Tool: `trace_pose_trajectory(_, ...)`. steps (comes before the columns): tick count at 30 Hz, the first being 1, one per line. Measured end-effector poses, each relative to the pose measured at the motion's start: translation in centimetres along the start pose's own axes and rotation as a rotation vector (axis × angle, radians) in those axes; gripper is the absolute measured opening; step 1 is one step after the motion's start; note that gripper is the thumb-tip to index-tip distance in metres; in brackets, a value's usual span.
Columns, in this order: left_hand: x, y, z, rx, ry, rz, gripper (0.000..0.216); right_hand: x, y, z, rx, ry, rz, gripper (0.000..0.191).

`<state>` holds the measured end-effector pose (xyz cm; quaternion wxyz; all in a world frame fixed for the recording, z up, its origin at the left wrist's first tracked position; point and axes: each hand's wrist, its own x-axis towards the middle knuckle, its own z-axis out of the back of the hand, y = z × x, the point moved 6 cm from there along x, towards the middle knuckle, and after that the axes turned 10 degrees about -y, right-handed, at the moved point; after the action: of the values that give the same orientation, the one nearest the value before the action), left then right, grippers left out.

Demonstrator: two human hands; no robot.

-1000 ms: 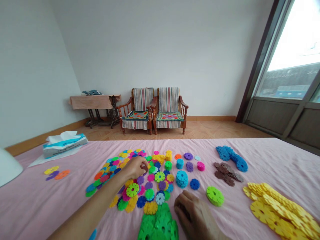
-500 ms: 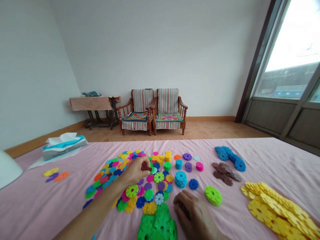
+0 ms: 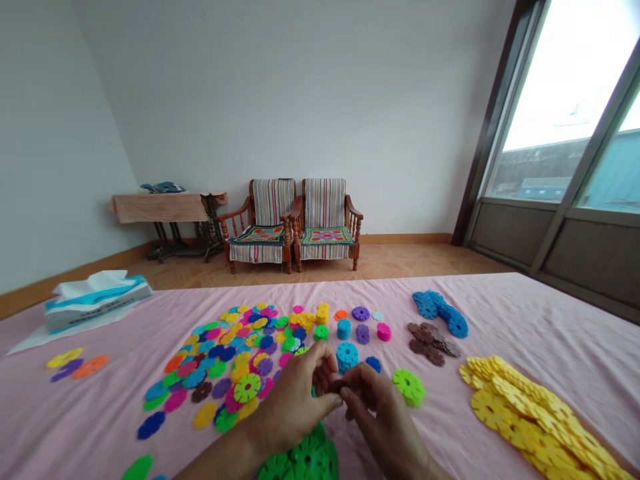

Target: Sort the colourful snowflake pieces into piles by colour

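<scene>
Your left hand (image 3: 295, 400) and right hand (image 3: 384, 413) pinch a dark brown disc (image 3: 337, 386) between them; the green pile (image 3: 307, 459) lies near, the brown pile (image 3: 425, 334) right.

a home: 2 armchairs (image 3: 326, 223), perhaps a sewing table (image 3: 161, 209)

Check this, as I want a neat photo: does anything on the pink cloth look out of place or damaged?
A brown disc lies among the mixed discs, apart from the brown pile at right, so it looks slightly stray. No damage shows at this size.
</scene>
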<state>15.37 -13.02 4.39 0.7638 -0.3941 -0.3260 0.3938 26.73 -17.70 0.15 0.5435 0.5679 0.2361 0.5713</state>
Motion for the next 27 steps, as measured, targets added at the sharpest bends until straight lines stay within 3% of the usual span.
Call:
trace_pose_trajectory(3,0.1,0.6,0.7,0.007,-0.038,-0.017,0.029,1.3,1.1,1.6,-0.053,-0.027,0.007,0.011)
trace_pose_trajectory(6,0.7,1.9,2.6,-0.004,-0.152,-0.024,0.021,4.0,1.3,5.7,-0.322,-0.146,0.071,0.015)
trace_pose_trajectory(11,2.0,4.6,6.7,0.013,-0.378,-0.019,0.015,8.0,-3.7,13.5,-0.554,-0.254,-0.050,0.020)
trace_pose_trajectory(14,2.4,5.9,7.9,0.026,-0.426,-0.013,0.016,8.7,-7.1,16.4,-0.661,-0.282,-0.101,0.016)
trace_pose_trajectory(20,2.7,7.4,8.9,0.079,-0.459,-0.022,0.017,8.6,-10.4,17.9,-0.839,-0.299,-0.124,0.012)
trace_pose_trajectory(27,2.8,8.1,9.3,0.193,-0.476,-0.060,0.013,8.2,-9.9,18.4,-0.908,-0.335,-0.121,0.014)
